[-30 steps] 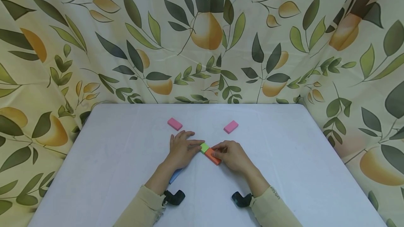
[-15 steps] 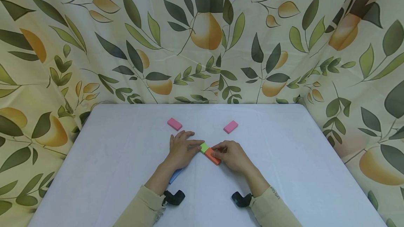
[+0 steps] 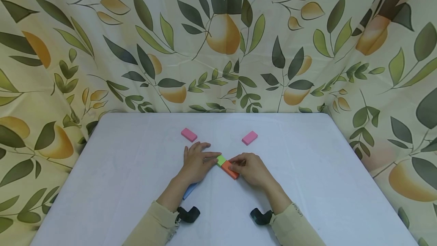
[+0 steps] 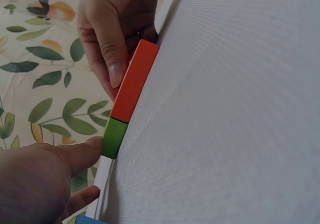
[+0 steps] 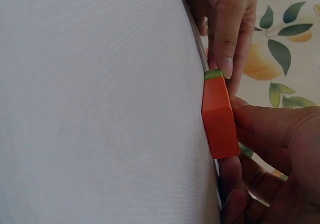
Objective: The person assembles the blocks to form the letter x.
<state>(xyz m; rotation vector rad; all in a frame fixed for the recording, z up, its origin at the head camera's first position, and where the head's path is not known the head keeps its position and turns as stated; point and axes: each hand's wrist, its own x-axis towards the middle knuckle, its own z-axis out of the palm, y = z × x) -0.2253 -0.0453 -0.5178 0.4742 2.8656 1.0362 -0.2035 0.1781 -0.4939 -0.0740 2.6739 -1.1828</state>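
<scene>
Presently, the right grip (image 3: 250,168) holds the orange block (image 3: 228,169) with curled fingers; its long axis runs leftward and away from this grip, toward the green block (image 3: 221,160), which the left grip (image 3: 198,161) touches with straight fingers.

Leafy, fruit-patterned cloth (image 3: 218,44) behind a white table (image 3: 307,162)

Pink blocks (image 3: 189,134) leave passage between them; the orange block (image 4: 134,82) obstructs nearer.

On the table (image 3: 307,177) I see two touching blocks (image 3: 226,167) between left hand (image 3: 198,162) and right hand (image 3: 253,169), one block (image 3: 189,134) behind the left, another block (image 3: 250,137) behind the right.
</scene>
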